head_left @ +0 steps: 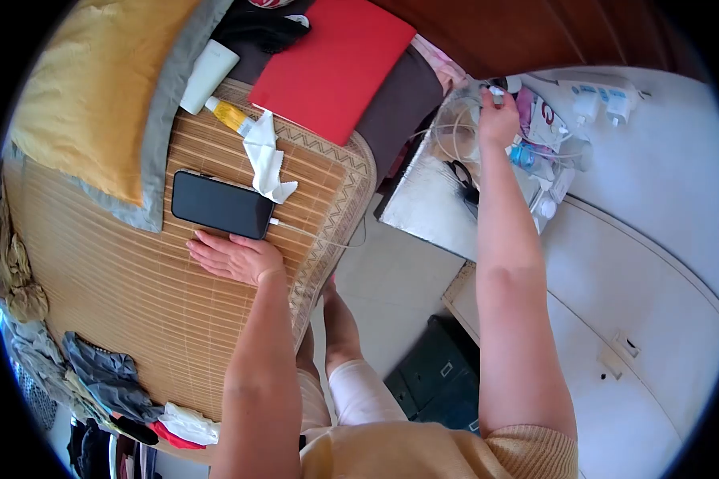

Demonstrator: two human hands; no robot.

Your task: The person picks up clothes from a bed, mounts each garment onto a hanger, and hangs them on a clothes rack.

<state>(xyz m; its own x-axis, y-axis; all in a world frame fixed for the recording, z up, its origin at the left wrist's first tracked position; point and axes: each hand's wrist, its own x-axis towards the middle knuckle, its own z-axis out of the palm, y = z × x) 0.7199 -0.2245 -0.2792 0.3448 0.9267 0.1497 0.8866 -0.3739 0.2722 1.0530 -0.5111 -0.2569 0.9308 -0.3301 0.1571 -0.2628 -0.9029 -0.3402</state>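
My left hand [236, 257] lies flat on the bamboo mat [192, 319] with its fingers stretched out. Just beyond its fingers is a black-screened smartphone [221, 204], with a white charging cable [315, 237] plugged into its end. My right hand [499, 121] reaches far out over a cluttered silvery bedside surface [429, 195]. Its fingers are closed around a small whitish item [497, 93], too small to name. Around that hand are a loop of pale cable [447, 132], a black cable [465, 182] and a small blue item [522, 156].
A red folder [335, 68], a crumpled tissue [265, 160], a yellow bottle [228, 114] and a white tube-like container [208, 76] lie on the bed. A yellow pillow [96, 96] is at left. Chargers sit in a power strip [599, 100] by white drawers [615, 311].
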